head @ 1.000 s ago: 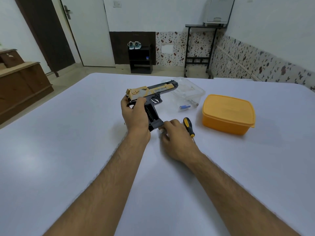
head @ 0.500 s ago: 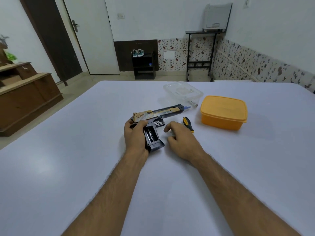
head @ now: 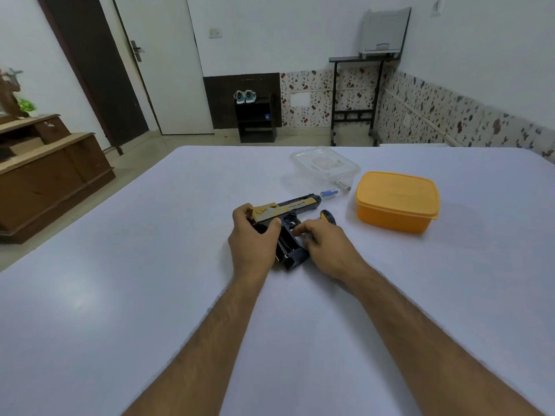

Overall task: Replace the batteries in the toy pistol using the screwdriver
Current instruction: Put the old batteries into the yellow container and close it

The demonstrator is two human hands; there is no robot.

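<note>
Lowered onto the table (head: 150, 295), toy pistol (head: 295, 205) gripped by left hand (head: 253, 241); right hand (head: 327, 244) touches it.

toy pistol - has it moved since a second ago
Yes. The toy pistol was held up with its muzzle over the clear container; now it lies lower, on the table, short of it, held by the left hand.

Around one toy pistol (head: 289, 205) on the table: two hands, left (head: 251, 244) and right (head: 327, 246), one screwdriver (head: 326, 216), one orange box (head: 396, 202), one clear container (head: 324, 165).
</note>
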